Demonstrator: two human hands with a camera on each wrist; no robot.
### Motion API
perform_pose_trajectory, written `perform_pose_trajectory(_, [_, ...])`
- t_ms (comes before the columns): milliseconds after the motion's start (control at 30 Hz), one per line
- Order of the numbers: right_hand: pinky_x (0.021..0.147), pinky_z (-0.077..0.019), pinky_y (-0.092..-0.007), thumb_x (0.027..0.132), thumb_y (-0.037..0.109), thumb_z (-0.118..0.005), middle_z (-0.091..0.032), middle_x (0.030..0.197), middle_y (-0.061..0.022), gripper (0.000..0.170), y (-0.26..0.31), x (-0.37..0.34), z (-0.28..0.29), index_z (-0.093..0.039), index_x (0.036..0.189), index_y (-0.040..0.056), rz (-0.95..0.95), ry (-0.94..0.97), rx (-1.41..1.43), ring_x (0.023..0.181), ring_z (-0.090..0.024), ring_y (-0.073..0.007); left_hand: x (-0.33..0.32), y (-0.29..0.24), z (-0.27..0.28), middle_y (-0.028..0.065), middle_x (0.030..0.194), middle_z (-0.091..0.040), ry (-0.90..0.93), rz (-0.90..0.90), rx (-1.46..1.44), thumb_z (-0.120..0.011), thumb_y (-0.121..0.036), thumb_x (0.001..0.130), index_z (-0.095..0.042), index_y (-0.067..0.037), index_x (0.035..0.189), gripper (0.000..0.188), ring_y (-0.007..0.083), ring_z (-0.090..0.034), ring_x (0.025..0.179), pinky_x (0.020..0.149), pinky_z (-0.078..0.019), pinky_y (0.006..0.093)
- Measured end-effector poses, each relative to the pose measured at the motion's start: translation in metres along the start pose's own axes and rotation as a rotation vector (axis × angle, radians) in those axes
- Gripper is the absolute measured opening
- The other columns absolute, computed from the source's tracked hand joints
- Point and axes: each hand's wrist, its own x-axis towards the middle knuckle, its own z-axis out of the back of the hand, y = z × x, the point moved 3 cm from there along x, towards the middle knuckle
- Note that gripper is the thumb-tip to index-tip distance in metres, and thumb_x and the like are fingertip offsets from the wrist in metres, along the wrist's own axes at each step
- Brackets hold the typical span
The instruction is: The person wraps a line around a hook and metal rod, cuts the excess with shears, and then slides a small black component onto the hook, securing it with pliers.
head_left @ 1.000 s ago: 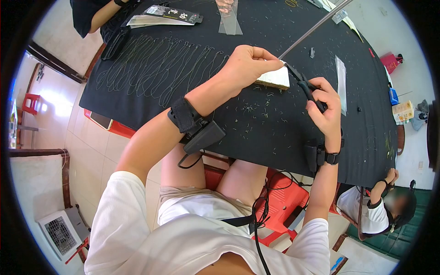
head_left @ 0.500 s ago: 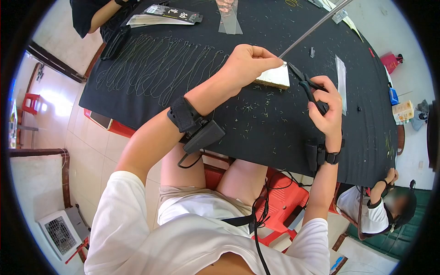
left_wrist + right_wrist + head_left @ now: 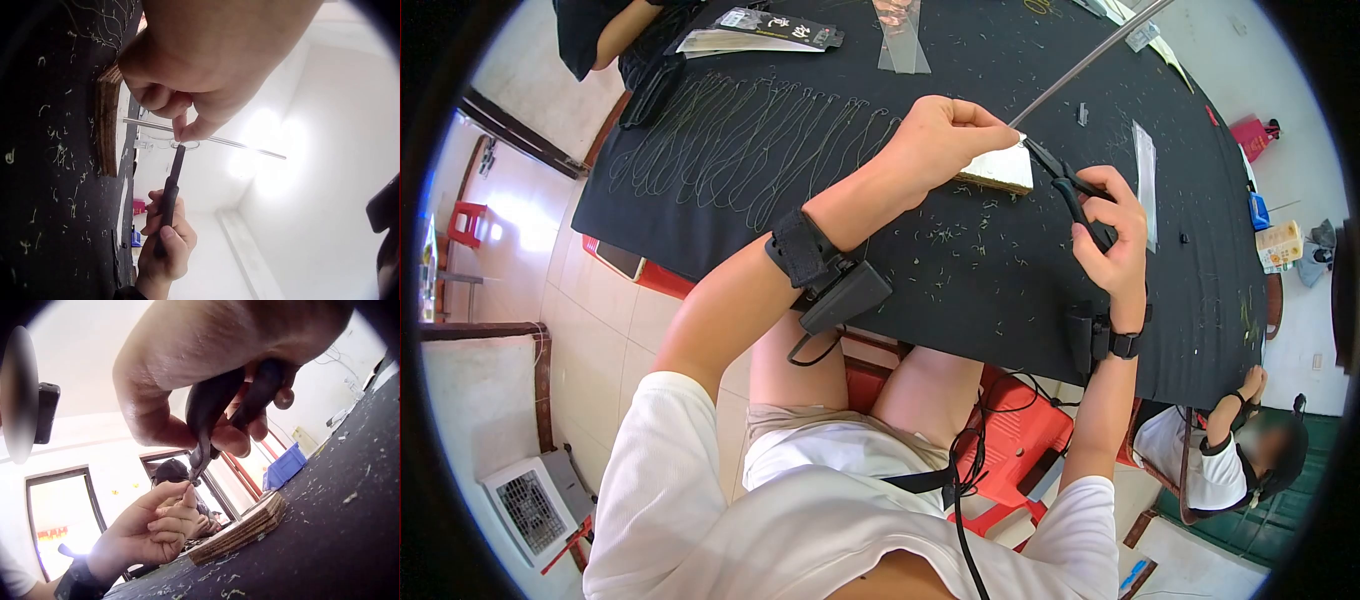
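Note:
Above a white-topped wooden block (image 3: 1003,168), the left hand (image 3: 948,145) pinches something tiny between thumb and index finger; a thin loop of line shows by those fingertips in the left wrist view. The right hand (image 3: 1116,228) grips black-handled scissors (image 3: 1068,190), fingers curled round the handles. The scissors' tips (image 3: 195,475) meet or nearly meet the left fingertips in the right wrist view. A thin metal rod (image 3: 1090,62) rises from the block, passing close beside the left fingers. Whether the blades are closed on anything, I cannot tell.
Many looped lines (image 3: 740,150) lie at the left of the black-covered table (image 3: 920,300). Small clippings are scattered near the block. A package (image 3: 765,35) and clear plastic sleeves (image 3: 903,45) lie farther back; another sleeve (image 3: 1143,185) is at the right. Other people sit around the table.
Over the last second the scissors and right hand have shifted slightly to the right, then the blades have come a little nearer the left fingertips. The left hand has stayed almost still.

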Motion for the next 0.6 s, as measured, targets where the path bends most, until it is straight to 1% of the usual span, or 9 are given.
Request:
perform_pose_trajectory(67, [0.067,-0.0414,-0.0302,0.055,0.006,-0.06,-0.054,0.089,-0.014,0.018,0.0003,0.0,-0.0004,-0.044,0.06,-0.0008,0.002,0.0,0.003,0.075,-0.054,-0.0249,-0.0013,-0.0019,0.0003,0.0029,0.07,-0.059,0.011,0.007,0.017,-0.067,-0.02,0.078,-0.066,0.001,0.092,0.025,0.003,-0.042,0.053,0.047,-0.029,0.0163])
perform_pose_trajectory(367, [0.066,-0.0409,-0.0293,0.056,0.006,-0.06,-0.054,0.089,-0.0135,0.018,0.0005,-0.0002,-0.0007,-0.043,0.06,-0.0005,-0.003,0.009,0.002,0.074,-0.053,-0.0238,-0.0014,-0.001,0.0005,0.0043,0.07,-0.059,0.006,0.002,0.027,-0.067,-0.023,0.077,-0.066,0.001,0.092,0.028,0.0045,-0.044,0.056,0.048,-0.0296,0.0173])
perform_pose_trajectory(567, [0.067,-0.0411,-0.0292,0.056,0.006,-0.06,-0.054,0.089,-0.0134,0.018,-0.0002,-0.0002,-0.0008,-0.044,0.06,0.0003,0.006,0.016,0.006,0.075,-0.053,-0.0236,-0.0013,-0.0007,0.0007,0.0041,0.069,-0.058,0.009,0.016,0.028,-0.068,-0.024,0.076,-0.066,0.001,0.092,0.029,0.0048,-0.041,0.055,0.048,-0.0286,0.0187])
perform_pose_trajectory(600, [0.068,-0.0414,-0.0296,0.056,0.006,-0.06,-0.054,0.09,-0.0136,0.018,-0.0007,-0.0002,-0.0004,-0.044,0.06,0.0003,0.009,-0.012,0.013,0.075,-0.054,-0.0239,-0.0016,-0.001,0.0006,0.0041,0.069,-0.058,0.009,0.017,0.028,-0.068,-0.024,0.076,-0.066,0.001,0.092,0.029,0.0048,-0.041,0.055,0.048,-0.0286,0.0187])
